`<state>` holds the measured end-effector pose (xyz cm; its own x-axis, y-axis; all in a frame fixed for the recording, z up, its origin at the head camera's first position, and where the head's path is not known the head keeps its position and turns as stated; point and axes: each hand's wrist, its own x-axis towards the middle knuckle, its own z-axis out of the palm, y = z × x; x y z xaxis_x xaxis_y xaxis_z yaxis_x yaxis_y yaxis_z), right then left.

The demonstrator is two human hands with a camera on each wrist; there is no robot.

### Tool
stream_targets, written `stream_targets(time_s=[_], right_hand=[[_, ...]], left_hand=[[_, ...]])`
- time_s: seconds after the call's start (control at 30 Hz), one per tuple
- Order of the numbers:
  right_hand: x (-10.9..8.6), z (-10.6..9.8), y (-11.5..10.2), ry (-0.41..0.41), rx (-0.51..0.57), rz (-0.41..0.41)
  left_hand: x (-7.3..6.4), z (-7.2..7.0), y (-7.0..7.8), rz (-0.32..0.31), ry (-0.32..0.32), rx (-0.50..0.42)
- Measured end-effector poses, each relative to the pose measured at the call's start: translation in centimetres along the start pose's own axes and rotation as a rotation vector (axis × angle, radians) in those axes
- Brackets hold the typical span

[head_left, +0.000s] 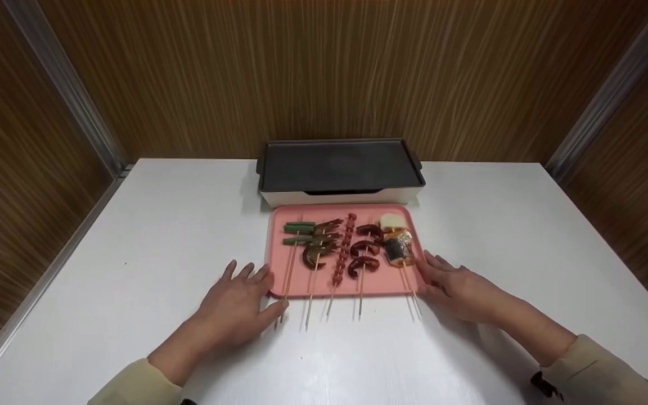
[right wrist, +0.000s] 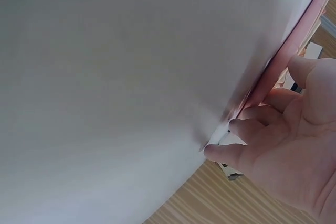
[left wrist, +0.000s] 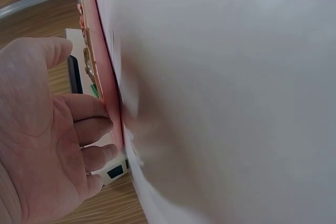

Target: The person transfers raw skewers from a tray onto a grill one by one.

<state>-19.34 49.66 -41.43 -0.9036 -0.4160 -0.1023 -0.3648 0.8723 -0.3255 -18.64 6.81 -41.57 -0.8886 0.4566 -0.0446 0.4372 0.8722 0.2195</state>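
Observation:
A pink tray (head_left: 329, 289) lies on the white table, holding several skewers whose sticks stick out over its front edge. From left to right they carry green stalks (head_left: 299, 227), shrimp (head_left: 319, 247), small red pieces (head_left: 345, 247), dark red curled pieces (head_left: 364, 264) and a silver-skinned fish chunk (head_left: 398, 248). At the tray's front left corner my left hand (head_left: 237, 309) has its fingertips against the rim, thumb spread apart. My right hand (head_left: 464, 292) touches the right rim with loosely bent fingers. In both wrist views the fingers meet the tray's side wall.
Directly behind the tray stands a white electric griddle with a dark flat plate (head_left: 341, 166). Wood-patterned panels (head_left: 324, 73) close off the table at the back and on both sides.

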Motion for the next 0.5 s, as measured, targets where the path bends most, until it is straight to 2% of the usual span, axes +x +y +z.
stream_targets(time_s=[0.33, 0.5], right_hand=[[0.01, 0.14, 0.16, 0.004, 0.004, -0.012], [-0.04, 0.38, 0.33, 0.012, 0.000, -0.028]], left_hand=[[-0.05, 0.02, 0.02, 0.004, 0.011, -0.002], [-0.04, -0.01, 0.06, 0.012, 0.038, -0.016]])
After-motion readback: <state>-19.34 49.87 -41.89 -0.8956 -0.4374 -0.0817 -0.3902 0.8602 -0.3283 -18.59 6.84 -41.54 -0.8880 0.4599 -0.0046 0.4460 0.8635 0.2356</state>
